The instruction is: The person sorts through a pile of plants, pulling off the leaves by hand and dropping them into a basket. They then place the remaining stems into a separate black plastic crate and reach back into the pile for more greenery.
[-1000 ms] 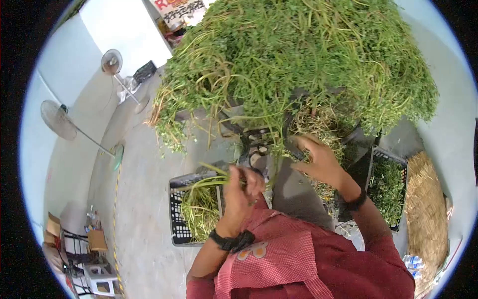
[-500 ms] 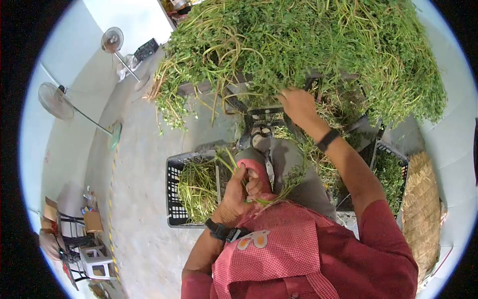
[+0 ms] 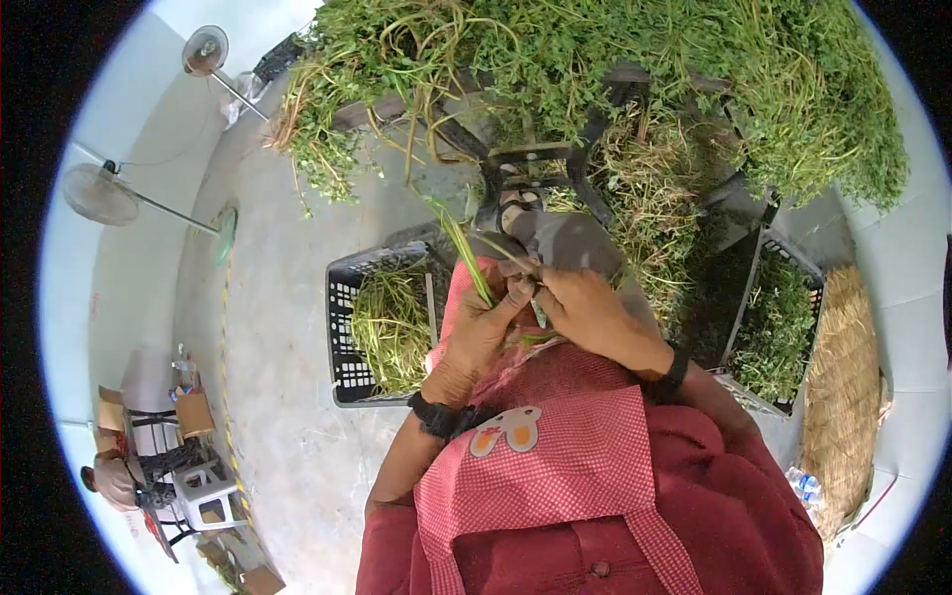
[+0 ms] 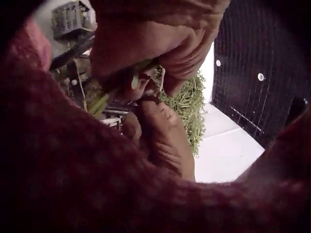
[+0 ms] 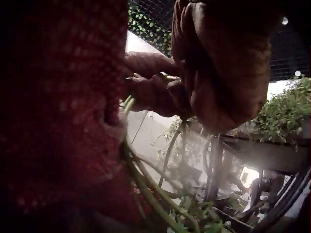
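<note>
Over the person's lap, at the middle of the head view, the two hands meet around a few green stems (image 3: 466, 248). Furthest left stands the black crate (image 3: 345, 337), holding cut stalks, just beside the left knee. Next comes the left hand (image 3: 483, 327), with its fingers (image 3: 516, 295) curled round the lower end of the stems. The stems run up and to the left from that grip, so their long axis leans away from the body toward the heaped greens (image 3: 635, 69) on the desk above. The free tips stand well clear of both hands; the cut ends sit down between the two palms.

Touching the left hand on its right side is the right hand (image 3: 585, 312), its fingers (image 5: 146, 92) clenched too and pinching at the same bunch where the stems leave the left grip. The right wrist view shows long stalks (image 5: 150, 189) curving down below the knuckles against the red checked apron (image 3: 555, 466). The left wrist view shows a bit of green between the pressed fingertips, though which stem is held by which hand cannot be told there.

Both hands are equally near; the left carries the bunch, the right works at its base. Further right lies a second crate (image 3: 788, 263) of leaves, then a straw bundle (image 3: 843, 397).
</note>
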Demonstrator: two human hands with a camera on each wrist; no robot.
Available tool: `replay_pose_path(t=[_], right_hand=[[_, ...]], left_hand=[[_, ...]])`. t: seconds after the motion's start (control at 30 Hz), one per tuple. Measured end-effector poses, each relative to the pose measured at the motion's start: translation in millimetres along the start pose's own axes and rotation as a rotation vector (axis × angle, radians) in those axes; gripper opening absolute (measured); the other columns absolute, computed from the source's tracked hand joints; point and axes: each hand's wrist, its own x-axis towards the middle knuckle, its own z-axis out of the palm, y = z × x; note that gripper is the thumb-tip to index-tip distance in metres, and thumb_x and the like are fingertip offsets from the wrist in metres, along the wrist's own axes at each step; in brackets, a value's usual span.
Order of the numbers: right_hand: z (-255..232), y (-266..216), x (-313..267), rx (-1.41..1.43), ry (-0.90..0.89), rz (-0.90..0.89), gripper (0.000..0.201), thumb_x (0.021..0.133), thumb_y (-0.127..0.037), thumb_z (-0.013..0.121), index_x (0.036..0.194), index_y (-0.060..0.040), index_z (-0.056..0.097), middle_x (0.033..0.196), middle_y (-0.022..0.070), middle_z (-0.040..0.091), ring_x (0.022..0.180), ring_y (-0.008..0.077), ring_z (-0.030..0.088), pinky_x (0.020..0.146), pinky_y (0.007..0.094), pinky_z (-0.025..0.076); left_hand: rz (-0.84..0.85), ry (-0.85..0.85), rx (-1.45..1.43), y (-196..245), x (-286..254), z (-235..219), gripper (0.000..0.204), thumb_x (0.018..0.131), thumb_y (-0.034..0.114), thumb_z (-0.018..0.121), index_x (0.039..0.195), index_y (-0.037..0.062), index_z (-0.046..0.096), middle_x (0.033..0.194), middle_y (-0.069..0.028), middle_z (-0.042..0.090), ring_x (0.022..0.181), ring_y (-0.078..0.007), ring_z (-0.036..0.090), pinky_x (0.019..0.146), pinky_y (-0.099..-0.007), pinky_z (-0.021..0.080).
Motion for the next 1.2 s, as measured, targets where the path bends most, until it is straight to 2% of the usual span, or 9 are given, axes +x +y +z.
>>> replay_pose_path(t=[0.27,0.37,0.4,0.43,0.57,0.63,0.77,0.83,1.2], right_hand=[[-7,-1,-14,0.290,-0.057,-0.113,0.031,0.080,-0.022,0.061,0.100,0.0003,0.055,0.067,0.0220,0.056,0.062,0.0396,0.056,0.053,0.0460,0.044],[-27,9,-14,0.177,-0.046,-0.230,0.035,0.079,-0.025,0.065,0.105,-0.0024,0.057,0.070,0.0153,0.061,0.058,0.0287,0.059,0.050,0.0370,0.045],[-40,13,-10,0.425,-0.097,-0.004,0.035,0.080,-0.026,0.064,0.106,-0.0034,0.058,0.073,0.0101,0.062,0.059,0.0199,0.058,0.049,0.0316,0.044],[-53,14,-6,0.671,-0.140,0.230,0.035,0.081,-0.027,0.064,0.108,-0.0044,0.058,0.077,0.0049,0.062,0.060,0.0111,0.057,0.049,0.0262,0.043],[-88,-8,10,0.873,0.037,0.159,0.036,0.082,-0.028,0.063,0.108,-0.0039,0.060,0.075,-0.0006,0.061,0.062,0.0036,0.051,0.049,0.0210,0.040],[-89,-15,16,0.745,0.051,0.102,0.034,0.081,-0.028,0.064,0.104,-0.0028,0.061,0.072,0.0004,0.060,0.062,0.0035,0.050,0.049,0.0215,0.039],[-79,-8,16,0.552,0.137,0.074,0.028,0.080,-0.027,0.066,0.083,0.0004,0.064,0.060,0.0044,0.058,0.051,0.0043,0.047,0.045,0.0244,0.037],[-77,-1,14,0.577,0.130,0.156,0.027,0.080,-0.026,0.066,0.079,0.0006,0.063,0.057,0.0049,0.057,0.047,0.0049,0.047,0.044,0.0248,0.038],[-58,35,-3,1.231,0.318,0.339,0.030,0.088,-0.027,0.058,0.088,0.0027,0.061,0.059,0.0026,0.054,0.043,0.0088,0.049,0.039,0.0213,0.038]], left_hand=[[0.128,-0.073,0.160,-5,-2,-9,0.024,0.094,0.023,0.049,0.089,0.0016,0.059,0.066,0.0010,0.054,0.056,-0.0054,0.047,0.047,-0.0211,0.036],[0.347,-0.026,0.511,-7,-1,-5,0.023,0.094,0.019,0.047,0.085,0.0000,0.057,0.064,-0.0040,0.054,0.055,-0.0115,0.049,0.051,-0.0262,0.039],[0.480,-0.040,0.688,-8,-1,-4,0.021,0.093,0.017,0.048,0.085,-0.0001,0.056,0.063,-0.0060,0.053,0.054,-0.0137,0.050,0.052,-0.0278,0.040],[0.336,-0.057,0.575,-10,-2,-1,0.016,0.091,0.013,0.048,0.086,-0.0005,0.055,0.064,-0.0098,0.053,0.057,-0.0189,0.053,0.055,-0.0309,0.042],[0.406,-0.129,0.769,-6,-1,7,0.015,0.090,0.012,0.047,0.089,-0.0006,0.054,0.067,-0.0100,0.055,0.061,-0.0196,0.055,0.057,-0.0310,0.043],[0.643,-0.170,0.943,-9,0,6,0.012,0.089,0.010,0.047,0.090,-0.0010,0.052,0.069,-0.0107,0.055,0.061,-0.0193,0.056,0.057,-0.0315,0.044],[0.576,-0.176,0.956,-8,-7,11,0.011,0.090,0.011,0.050,0.091,0.0002,0.051,0.070,-0.0079,0.055,0.060,-0.0134,0.054,0.053,-0.0266,0.042],[0.027,-0.186,0.234,3,-13,20,0.011,0.090,0.014,0.053,0.091,0.0024,0.051,0.068,-0.0031,0.053,0.059,-0.0081,0.049,0.052,-0.0215,0.039],[-0.009,-0.094,-0.120,16,-8,24,0.021,0.092,0.024,0.050,0.100,0.0048,0.050,0.066,-0.0016,0.049,0.055,-0.0099,0.042,0.049,-0.0230,0.035]])
